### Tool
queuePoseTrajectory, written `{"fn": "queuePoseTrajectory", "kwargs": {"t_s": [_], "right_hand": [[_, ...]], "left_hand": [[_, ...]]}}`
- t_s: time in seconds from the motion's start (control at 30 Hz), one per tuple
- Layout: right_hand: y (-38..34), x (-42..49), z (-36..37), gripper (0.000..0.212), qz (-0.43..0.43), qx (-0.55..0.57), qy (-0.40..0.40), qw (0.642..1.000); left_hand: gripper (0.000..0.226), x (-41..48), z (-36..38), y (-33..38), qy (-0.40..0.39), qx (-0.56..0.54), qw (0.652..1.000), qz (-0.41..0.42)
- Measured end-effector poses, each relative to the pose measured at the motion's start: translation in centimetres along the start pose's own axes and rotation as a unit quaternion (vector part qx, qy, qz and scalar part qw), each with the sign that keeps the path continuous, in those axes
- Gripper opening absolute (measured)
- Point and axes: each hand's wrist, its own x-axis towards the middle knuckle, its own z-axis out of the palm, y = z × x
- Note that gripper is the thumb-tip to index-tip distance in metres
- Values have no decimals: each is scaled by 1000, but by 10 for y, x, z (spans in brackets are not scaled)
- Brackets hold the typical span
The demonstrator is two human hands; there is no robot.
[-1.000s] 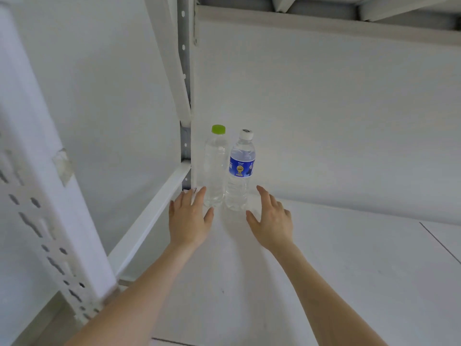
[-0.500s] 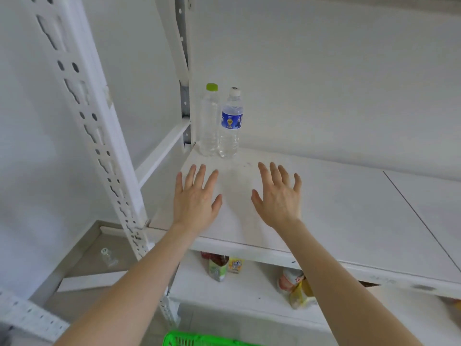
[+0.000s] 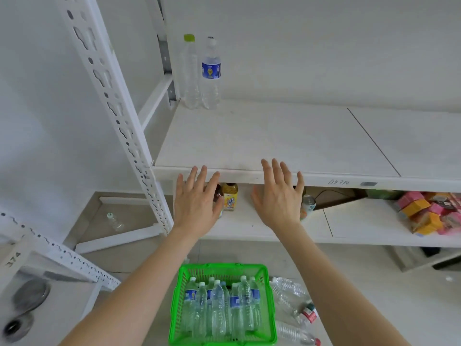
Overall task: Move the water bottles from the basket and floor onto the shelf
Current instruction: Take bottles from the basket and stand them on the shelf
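Note:
Two water bottles stand upright in the back left corner of the white shelf (image 3: 274, 141): a clear one with a green cap (image 3: 190, 73) and, touching it on the right, one with a blue label (image 3: 211, 73). My left hand (image 3: 195, 202) and my right hand (image 3: 278, 197) hover palm-down in front of the shelf's front edge, fingers spread, holding nothing. Below them on the floor sits a green basket (image 3: 175, 303) holding several upright water bottles (image 3: 219, 307). Three more bottles (image 3: 293, 309) lie on the floor just right of the basket.
A perforated white upright post (image 3: 117, 106) stands left of the shelf. The lower shelf (image 3: 361, 226) carries a yellow drink bottle (image 3: 230, 197), a can (image 3: 308, 206) and colourful packets (image 3: 429, 213). A small clear bottle (image 3: 114, 222) lies on the floor at the left.
Both hands have drawn back from the two bottles at the shelf's rear to beyond its front edge. The view has tilted down, so the basket and floor bottles now show.

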Motion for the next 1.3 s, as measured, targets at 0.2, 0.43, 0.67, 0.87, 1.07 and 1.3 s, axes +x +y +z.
{"fn": "queuePoseTrajectory", "kwargs": {"t_s": [0.2,0.43,0.67,0.87,1.07,1.3], "right_hand": [[-3,-96,12,64,26,12,-12,1000],[19,-193,32,66,65,14,-100,993],[61,-259,60,68,82,20,-203,975],[83,-291,99,69,83,25,-252,964],[84,-302,155,68,113,43,-296,947],[75,-305,248,69,167,62,-316,932]], "left_hand": [[58,-83,18,9,-37,-9,999,19],[59,-164,47,44,-121,-18,992,13],[56,-222,91,79,-186,-20,981,-47],[56,-254,139,86,-214,-12,973,-86],[61,-259,194,72,-263,-12,959,-106],[62,-254,288,40,-310,-23,946,-96]]}}
